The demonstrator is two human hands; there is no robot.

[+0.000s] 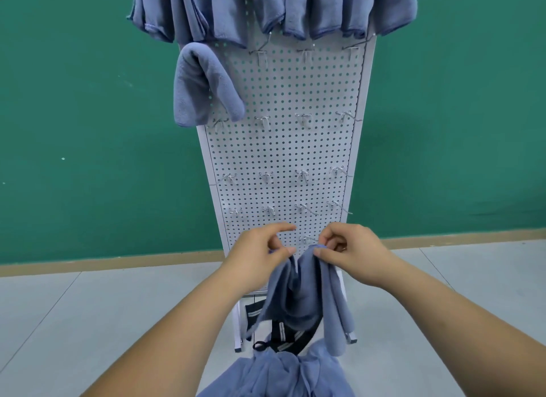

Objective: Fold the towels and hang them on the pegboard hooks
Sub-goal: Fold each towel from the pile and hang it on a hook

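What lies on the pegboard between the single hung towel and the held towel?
Head view: between hung towel and held towel, only bare pegboard with rows of empty hooks.

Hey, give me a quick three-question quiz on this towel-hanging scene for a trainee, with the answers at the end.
1. True or false: the left hand and the right hand both pinch the blue towel.
2. The lone folded towel hangs on the pegboard at: A upper left, B lower right, C centre.
3. Fill in: the heap at the bottom of the view is made of more blue ___.

Key: 1 true; 2 A; 3 towels.
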